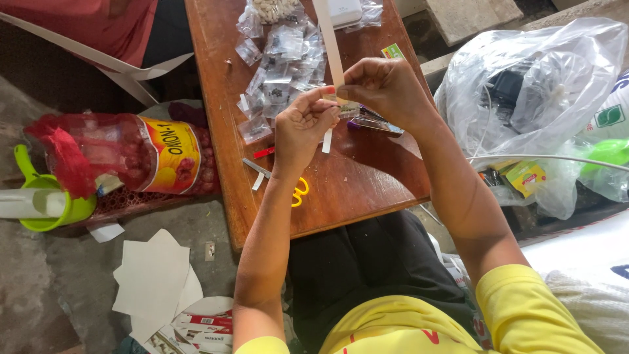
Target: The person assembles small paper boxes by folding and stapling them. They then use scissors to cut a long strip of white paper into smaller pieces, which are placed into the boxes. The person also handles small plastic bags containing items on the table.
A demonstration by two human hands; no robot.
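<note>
Above wooden table [367, 177], both hands [347, 108] pinching white paper strip [329, 46], clear packets [282, 52] behind, yellow scissors [299, 192] below

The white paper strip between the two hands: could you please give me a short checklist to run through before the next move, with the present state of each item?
1. Left hand on the small packet: ok, fingers pinch near it.
2. Right hand holds the white paper strip: ok.
3. Strip lies straight, free of the pile of small clear bags: ok.
4. Packet sealed: cannot tell, fingers hide it.
5. Yellow scissors within reach on the wooden table: ok, beside the left wrist.
</note>
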